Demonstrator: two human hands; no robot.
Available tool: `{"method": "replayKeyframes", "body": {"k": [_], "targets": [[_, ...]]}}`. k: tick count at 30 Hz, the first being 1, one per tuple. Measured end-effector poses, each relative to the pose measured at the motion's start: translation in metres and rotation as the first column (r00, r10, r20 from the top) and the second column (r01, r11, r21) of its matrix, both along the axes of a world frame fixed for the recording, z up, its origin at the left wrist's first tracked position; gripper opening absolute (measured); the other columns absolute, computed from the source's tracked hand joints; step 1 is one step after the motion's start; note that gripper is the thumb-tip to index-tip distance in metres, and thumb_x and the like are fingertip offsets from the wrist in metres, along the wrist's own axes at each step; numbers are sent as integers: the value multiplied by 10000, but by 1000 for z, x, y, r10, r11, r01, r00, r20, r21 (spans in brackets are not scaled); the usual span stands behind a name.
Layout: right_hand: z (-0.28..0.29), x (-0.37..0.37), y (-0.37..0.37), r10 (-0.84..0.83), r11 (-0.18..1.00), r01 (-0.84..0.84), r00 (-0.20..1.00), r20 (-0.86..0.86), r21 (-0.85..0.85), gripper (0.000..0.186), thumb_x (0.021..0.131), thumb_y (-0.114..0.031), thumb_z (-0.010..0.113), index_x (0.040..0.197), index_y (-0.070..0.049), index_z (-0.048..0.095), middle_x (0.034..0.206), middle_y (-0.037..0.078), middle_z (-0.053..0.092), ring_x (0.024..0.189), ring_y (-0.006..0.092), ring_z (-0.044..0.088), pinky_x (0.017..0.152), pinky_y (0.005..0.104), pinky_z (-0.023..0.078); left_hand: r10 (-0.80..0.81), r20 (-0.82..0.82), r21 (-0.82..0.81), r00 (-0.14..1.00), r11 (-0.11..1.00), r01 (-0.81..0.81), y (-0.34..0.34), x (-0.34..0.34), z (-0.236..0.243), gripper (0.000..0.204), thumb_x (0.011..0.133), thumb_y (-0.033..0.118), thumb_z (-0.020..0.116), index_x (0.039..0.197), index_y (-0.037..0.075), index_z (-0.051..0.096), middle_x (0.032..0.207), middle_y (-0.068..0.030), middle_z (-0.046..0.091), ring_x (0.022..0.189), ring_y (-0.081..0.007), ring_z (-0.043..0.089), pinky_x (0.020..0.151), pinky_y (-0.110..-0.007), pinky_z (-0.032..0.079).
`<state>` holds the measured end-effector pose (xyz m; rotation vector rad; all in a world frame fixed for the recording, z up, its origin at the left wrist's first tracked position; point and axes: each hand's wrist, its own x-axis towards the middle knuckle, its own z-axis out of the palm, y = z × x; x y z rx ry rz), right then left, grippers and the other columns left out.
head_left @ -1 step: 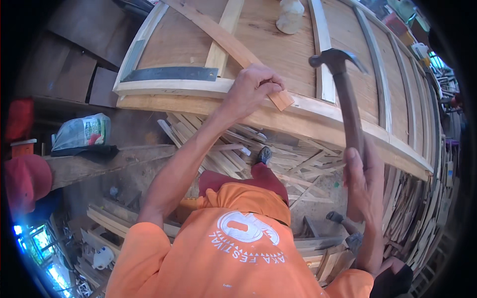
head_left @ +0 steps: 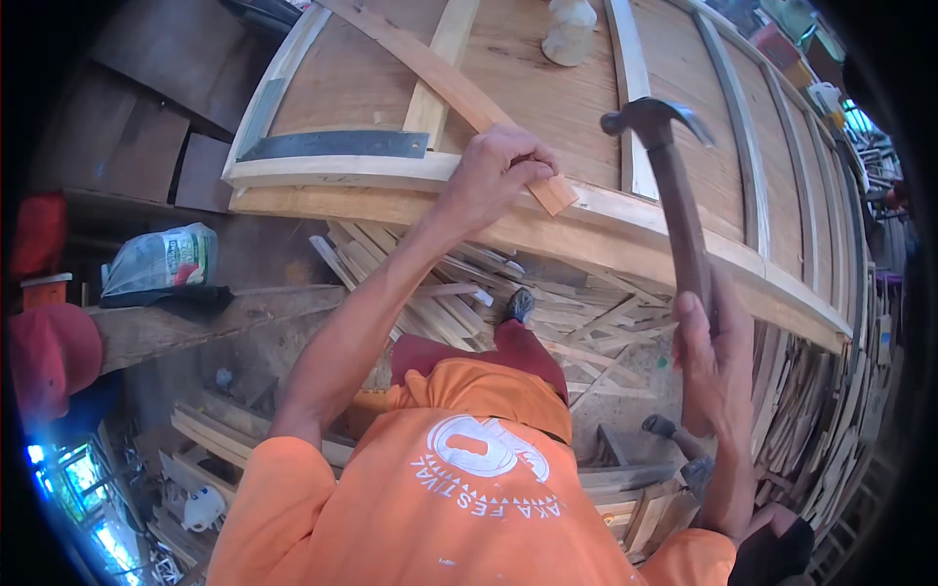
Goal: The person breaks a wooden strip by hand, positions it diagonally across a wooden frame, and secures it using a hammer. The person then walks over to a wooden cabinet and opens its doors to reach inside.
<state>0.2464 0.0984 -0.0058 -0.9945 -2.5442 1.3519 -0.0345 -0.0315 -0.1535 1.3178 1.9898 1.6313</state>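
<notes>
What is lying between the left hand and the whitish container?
The head view shows only bare plywood panel between the whitish container and the left hand.

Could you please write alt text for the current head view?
A person in an orange shirt holds a claw hammer upright in the right hand, the left hand on a wooden strip across a ribbed wooden panel. A metal square lies on the panel.

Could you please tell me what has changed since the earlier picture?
The claw hammer with a dark metal head and brown wooden handle, gripped in the right hand, has shifted slightly left. Nothing was newly grasped or released. The left hand stays on the flat reddish-brown wooden strip, which lies unmoved across the pale wooden frame.
</notes>
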Motion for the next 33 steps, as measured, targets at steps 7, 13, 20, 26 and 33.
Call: {"method": "replayKeyframes", "body": {"k": [7, 13, 20, 26, 33], "targets": [[-3, 9, -19, 184, 963, -188, 982, 40, 192, 706, 1001, -17, 569, 1659, -157, 353, 935, 184, 667, 738, 270, 611, 762, 347, 525, 18, -75, -3, 997, 1000, -19, 2, 4, 1, 100, 889, 84, 760, 957, 13, 778, 886, -86, 703, 932, -220, 621, 866, -356, 490], [-5, 5, -20, 303, 919, -290, 953, -6, 267, 685, 1016, -19, 529, 1662, -158, 350, 833, 108, 562, 683, 178, 523, 697, 317, 484, 24, -118, -31, 993, 999, -28, 0, 3, 3, 99, 872, 59, 773, 954, 5, 770, 887, -88, 704, 925, -229, 622, 847, -362, 496], [-2, -1, -17, 318, 916, -314, 948, 23, 249, 720, 990, 17, 552, 1658, -168, 357, 857, 170, 609, 730, 295, 616, 748, 371, 524, 9, -102, 8, 995, 1000, -8, 0, 2, 0, 102, 868, 28, 774, 965, -2, 770, 907, -98, 720, 943, -235, 640, 858, -365, 507], [-3, -2, -14, 339, 911, -329, 941, 1, 250, 679, 1015, -8, 531, 1655, -148, 357, 821, 125, 546, 694, 220, 509, 717, 313, 469, 15, -150, 7, 989, 1000, -15, 2, 4, 3, 97, 864, 23, 775, 959, 5, 769, 900, -101, 718, 949, -248, 650, 858, -371, 512], [4, -6, -9, 368, 899, -357, 930, 7, 253, 694, 998, 30, 528, 1648, -153, 369, 846, 133, 533, 715, 223, 513, 729, 288, 459, 18, -206, -1, 978, 1000, -18, -2, 2, 1, 128, 841, 27, 794, 961, 8, 755, 930, -98, 722, 956, -261, 650, 851, -372, 523]]}}
